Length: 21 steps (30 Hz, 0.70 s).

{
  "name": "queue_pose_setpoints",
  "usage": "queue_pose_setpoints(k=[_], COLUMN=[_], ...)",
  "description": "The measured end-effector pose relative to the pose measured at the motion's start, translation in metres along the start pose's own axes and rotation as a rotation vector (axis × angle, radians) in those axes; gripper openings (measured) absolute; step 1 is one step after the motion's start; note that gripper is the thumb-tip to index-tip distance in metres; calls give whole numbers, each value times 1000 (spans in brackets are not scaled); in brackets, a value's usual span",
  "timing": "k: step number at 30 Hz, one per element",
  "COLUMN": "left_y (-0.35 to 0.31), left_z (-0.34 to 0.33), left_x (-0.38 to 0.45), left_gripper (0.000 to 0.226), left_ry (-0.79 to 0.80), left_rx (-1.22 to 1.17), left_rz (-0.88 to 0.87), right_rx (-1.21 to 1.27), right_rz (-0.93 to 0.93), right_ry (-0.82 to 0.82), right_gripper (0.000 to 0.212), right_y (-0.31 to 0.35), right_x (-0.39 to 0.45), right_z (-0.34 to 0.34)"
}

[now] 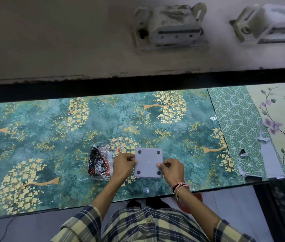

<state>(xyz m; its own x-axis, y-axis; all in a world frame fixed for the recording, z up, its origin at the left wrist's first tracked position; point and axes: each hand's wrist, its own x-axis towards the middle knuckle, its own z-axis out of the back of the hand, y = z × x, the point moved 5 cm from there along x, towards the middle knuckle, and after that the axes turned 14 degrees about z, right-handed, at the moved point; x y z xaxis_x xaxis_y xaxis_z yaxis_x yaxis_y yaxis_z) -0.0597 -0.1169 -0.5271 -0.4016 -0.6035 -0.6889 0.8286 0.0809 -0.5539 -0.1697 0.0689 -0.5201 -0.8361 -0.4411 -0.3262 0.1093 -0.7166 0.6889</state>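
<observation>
Grey square box (148, 163), underside up, is near the front edge of the table (33, 137), with a plastic packet (101, 162) just left of it. The left hand (123, 164) pinches its left edge and the right hand (172, 169) its right edge. Open tabletop lies farther right.

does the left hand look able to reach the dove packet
Probably yes: the packet lies right beside the left hand, with nothing between. But that hand pinches the edge of the grey square, so it would have to let go first.

Dim, soft light; glare on wrapper (101, 161); edges blurred, bowed.
</observation>
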Motion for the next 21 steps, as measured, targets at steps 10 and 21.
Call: queue_pose_setpoints(k=[10, 21], left_y=[8, 9], left_z=[-6, -4], left_x=[20, 7], left_gripper=[15, 59], left_ry=[1, 250], left_rx=[67, -210], left_rz=[109, 12], right_rx=[-86, 723], right_rz=[-130, -270], right_ry=[121, 229], right_gripper=[25, 32], right_y=[-14, 9], right_x=[21, 20], right_z=[-8, 9])
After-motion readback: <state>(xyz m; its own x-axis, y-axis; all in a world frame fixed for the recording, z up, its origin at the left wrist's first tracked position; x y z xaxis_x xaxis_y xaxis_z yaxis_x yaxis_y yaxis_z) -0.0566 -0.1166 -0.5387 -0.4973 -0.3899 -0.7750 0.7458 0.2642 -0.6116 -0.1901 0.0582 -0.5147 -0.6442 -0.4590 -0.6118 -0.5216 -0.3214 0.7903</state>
